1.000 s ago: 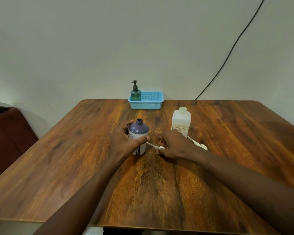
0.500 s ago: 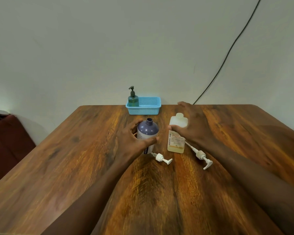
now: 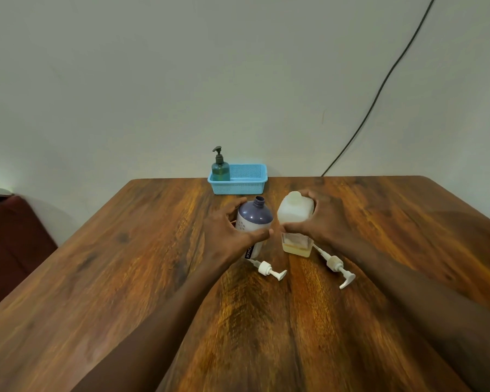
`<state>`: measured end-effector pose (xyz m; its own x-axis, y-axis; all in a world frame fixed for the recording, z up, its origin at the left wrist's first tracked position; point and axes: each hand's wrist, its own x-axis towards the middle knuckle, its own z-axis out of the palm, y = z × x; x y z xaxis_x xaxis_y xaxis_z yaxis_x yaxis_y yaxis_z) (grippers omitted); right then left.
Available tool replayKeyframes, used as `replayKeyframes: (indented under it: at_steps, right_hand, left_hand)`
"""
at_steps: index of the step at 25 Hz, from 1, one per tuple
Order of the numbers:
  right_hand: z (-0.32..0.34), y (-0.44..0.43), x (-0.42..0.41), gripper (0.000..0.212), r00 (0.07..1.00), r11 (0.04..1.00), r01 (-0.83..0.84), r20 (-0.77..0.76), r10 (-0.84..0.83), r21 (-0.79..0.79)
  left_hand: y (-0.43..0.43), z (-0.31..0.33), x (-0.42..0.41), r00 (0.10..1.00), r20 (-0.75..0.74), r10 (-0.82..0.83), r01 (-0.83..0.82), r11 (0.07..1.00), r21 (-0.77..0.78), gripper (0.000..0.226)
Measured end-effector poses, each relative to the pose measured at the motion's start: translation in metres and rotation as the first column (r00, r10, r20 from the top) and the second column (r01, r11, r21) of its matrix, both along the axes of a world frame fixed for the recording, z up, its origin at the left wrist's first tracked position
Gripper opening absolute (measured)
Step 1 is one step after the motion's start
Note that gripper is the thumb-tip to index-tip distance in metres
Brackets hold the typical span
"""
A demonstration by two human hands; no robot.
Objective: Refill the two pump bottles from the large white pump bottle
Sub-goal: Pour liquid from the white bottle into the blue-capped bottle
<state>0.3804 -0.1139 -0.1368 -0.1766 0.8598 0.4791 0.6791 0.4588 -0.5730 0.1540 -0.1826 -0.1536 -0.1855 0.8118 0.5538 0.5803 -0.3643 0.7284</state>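
An uncapped purple and white bottle [image 3: 253,219] stands on the wooden table [image 3: 125,278], and my left hand [image 3: 227,233] grips it around the middle. Beside it to the right, my right hand [image 3: 320,222] grips the large white bottle [image 3: 294,212], also uncapped, with a little yellowish liquid at its bottom. Two white pump heads lie on the table: a small pump [image 3: 269,270] in front of the purple bottle and a longer pump [image 3: 335,265] to the right. A green pump bottle [image 3: 220,168] stands in a blue basket [image 3: 246,183] at the far edge.
A black cable [image 3: 379,89] runs down the wall to the table's far edge. A dark red seat [image 3: 9,244] sits left of the table.
My right hand let go of the small pump on the table, reached to the white bottle and took hold of it. The view also moved closer.
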Motion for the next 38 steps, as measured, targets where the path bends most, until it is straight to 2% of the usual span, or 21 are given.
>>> replayKeyframes:
  at_steps: [4,7,14,19,27,38]
  right_hand:
    - [0.028,-0.011,-0.009,0.067,0.989,0.936,-0.148,0.042,0.142,0.319]
    - [0.043,-0.011,-0.012,0.060,0.982,0.876,-0.179,0.135,0.131,0.448]
    - [0.044,-0.004,-0.011,0.070,0.949,0.842,-0.199,0.313,0.038,0.502]
    - [0.050,-0.005,-0.011,0.073,0.933,0.817,-0.210,0.361,0.003,0.537]
    - [0.057,-0.010,-0.012,0.074,0.916,0.778,-0.225,0.400,-0.037,0.587]
    - [0.056,-0.006,-0.009,0.075,0.897,0.778,-0.235,0.437,-0.056,0.582]
  left_hand:
    - [-0.004,0.006,0.004,1.000,-0.011,-0.023,0.024,0.999,0.030,0.072]
    - [-0.007,0.012,0.009,0.999,0.005,-0.043,0.042,0.997,0.057,0.068]
    - [-0.010,0.017,0.013,0.999,0.015,-0.044,0.043,0.997,0.068,0.086]
    - [-0.018,0.023,0.015,0.998,0.009,-0.058,0.057,0.994,0.089,0.071]
    - [-0.017,0.021,0.014,0.999,-0.013,-0.049,0.050,0.995,0.088,0.083]
    - [-0.016,0.020,0.014,0.999,-0.022,-0.046,0.048,0.996,0.079,0.080]
